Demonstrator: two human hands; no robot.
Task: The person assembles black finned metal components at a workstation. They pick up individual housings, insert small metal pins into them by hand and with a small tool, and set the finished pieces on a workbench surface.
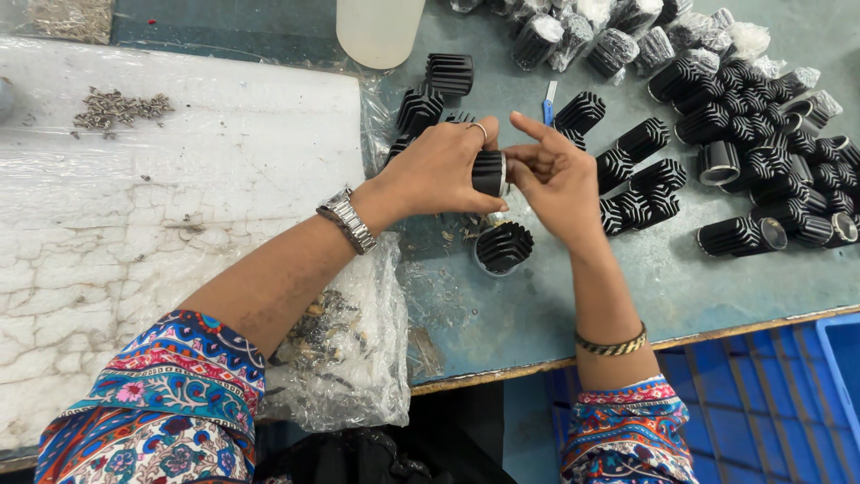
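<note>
**Between both hands, above the table edge: one finned cylinder, lying sideways**

Head view: at the middle of the frame, the left hand point(439, 170) wraps a short black ribbed metal cylinder point(489, 173), thumb beneath and fingers curled over the top, so it is clamped and held clear of the grey-blue worn metal tabletop point(699, 287). The cylinder's long axis runs left to right, its silver-rimmed open end facing the right hand point(557, 179). That hand touches the rim with thumb and fingertips bunched at the opening, index finger raised; whether it pinches something small there cannot be told. Directly below sits a second black finned cylinder point(503, 246), standing on end. More of the same lie in a heap of black finned parts point(761, 134) to the right, well apart.
</note>
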